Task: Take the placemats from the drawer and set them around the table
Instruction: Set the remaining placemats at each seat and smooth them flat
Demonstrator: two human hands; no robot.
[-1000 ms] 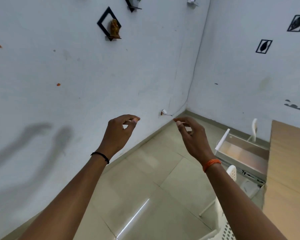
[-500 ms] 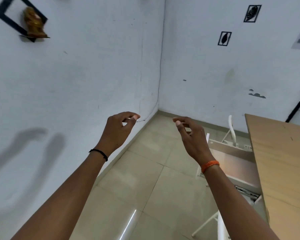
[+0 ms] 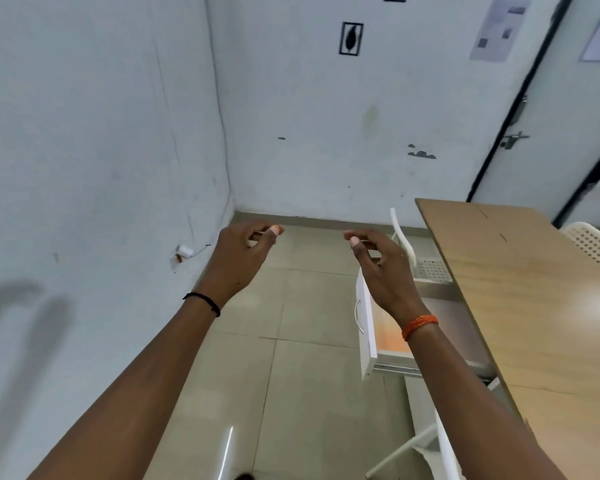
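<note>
Both hands, left [image 3: 238, 252] and right [image 3: 378, 263], are held mid-frame, fingers loosely curled, nothing gripped. White pulled-out drawer [image 3: 366, 327] lies lower right under wooden worktop [image 3: 520, 289]; placemats unseen. Judged step: approach; a reach into the drawer is next.

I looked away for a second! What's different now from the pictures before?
The view swung right: the open drawer and wooden table now sit closer to the middle, and a door has come into sight, while the wall ornament has slid out of view. The left hand and right hand stayed raised with fingers loosely curled, holding nothing. No placemat taken yet.
</note>
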